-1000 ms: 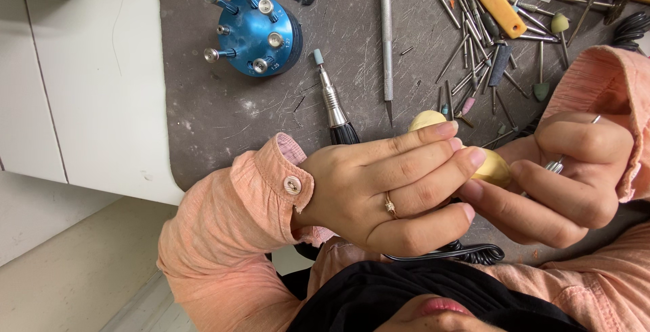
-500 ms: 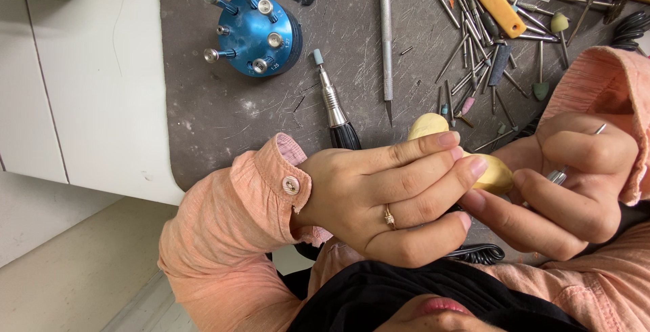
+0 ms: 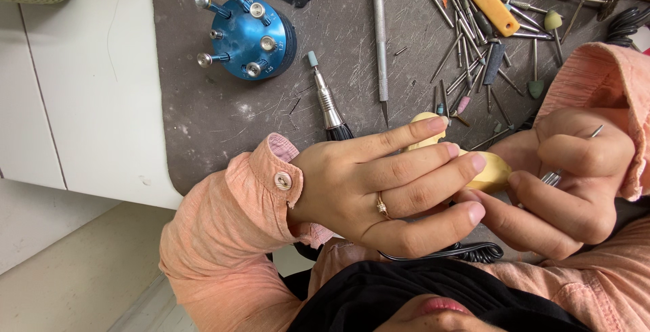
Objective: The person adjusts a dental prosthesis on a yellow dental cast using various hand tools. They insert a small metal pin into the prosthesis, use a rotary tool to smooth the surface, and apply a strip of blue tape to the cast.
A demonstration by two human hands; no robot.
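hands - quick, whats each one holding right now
Left hand: closed around the pale yellow carved piece.
Right hand: closed on a thin metal tool, next to the piece.

peach buttoned sleeves, gold ring (image 3: 381, 204)

A dark grey mat (image 3: 223, 122) covers the bench, whose white top (image 3: 95, 101) shows at left; pale beige floor (image 3: 61, 284) lies below.

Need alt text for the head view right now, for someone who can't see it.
Left hand holds a small yellow piece while the right hand grips a thin metal tool against it, above a grey mat with a blue bur stand and scattered burs.
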